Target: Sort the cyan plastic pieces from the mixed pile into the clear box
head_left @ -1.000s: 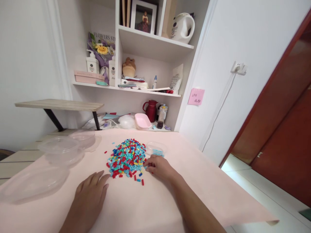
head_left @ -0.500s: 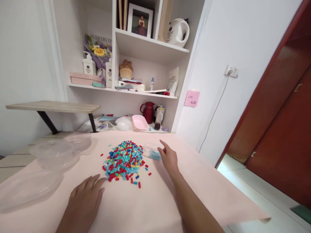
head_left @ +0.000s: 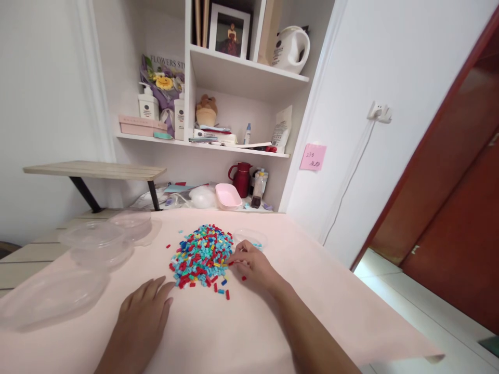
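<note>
A heap of small toy building bricks (head_left: 202, 254) in red, light blue, dark blue, green and yellow lies on the pink tablecloth. My left hand (head_left: 146, 306) rests flat and open at the heap's near left edge, holding nothing. At the heap's right edge my right hand (head_left: 251, 264) reaches down with thumb and fingertips brought together. Red shows at those fingertips, but whether a brick is pinched there is too small to make out. Behind the right hand stands a clear plastic container (head_left: 251, 238) with light-blue bricks inside, partly covered by the hand.
Several clear plastic containers (head_left: 93, 236) stand at the left of the table (head_left: 210, 332). A raised wooden shelf board (head_left: 95, 170) is behind them. At the back are a pink basin (head_left: 228, 197), a red jug (head_left: 242, 179) and a bottle (head_left: 258, 191) with dark liquid.
My right hand has moved left and nearer, from beside the clear container to the heap's right edge, and its fingers have drawn together. My left hand stays by the heap.
</note>
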`<state>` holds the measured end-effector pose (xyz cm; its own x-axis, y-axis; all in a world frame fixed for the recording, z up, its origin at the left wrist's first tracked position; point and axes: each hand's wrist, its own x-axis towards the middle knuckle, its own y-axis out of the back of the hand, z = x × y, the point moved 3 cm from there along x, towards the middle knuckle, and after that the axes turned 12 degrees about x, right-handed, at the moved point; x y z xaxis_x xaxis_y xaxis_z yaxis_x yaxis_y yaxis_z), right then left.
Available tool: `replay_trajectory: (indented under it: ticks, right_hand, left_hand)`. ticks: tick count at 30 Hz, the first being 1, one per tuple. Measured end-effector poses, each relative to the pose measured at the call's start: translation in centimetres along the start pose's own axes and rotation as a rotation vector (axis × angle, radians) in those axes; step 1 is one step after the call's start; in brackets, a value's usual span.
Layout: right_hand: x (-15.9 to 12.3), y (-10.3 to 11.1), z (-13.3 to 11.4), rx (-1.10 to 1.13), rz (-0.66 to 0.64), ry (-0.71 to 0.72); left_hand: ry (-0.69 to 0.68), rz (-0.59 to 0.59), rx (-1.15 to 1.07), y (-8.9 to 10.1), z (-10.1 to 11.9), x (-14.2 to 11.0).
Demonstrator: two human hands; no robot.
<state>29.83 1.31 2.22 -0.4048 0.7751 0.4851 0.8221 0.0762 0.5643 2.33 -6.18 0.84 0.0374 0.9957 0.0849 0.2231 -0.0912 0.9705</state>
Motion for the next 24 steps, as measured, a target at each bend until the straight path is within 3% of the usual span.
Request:
replay_trajectory:
  ticks: [8,24]
  right_hand:
    - [-0.3,-1.3,-0.2,-0.089,-0.106,0.059]
    - [-0.1,-0.1,0.1,-0.140,-0.012,-0.183]
  left_hand:
    - [0.008,0.056,-0.066,-0.2,-0.1,0.0]
    - [-0.005,0.024,-0.023,-0.3,-0.5,0.0]
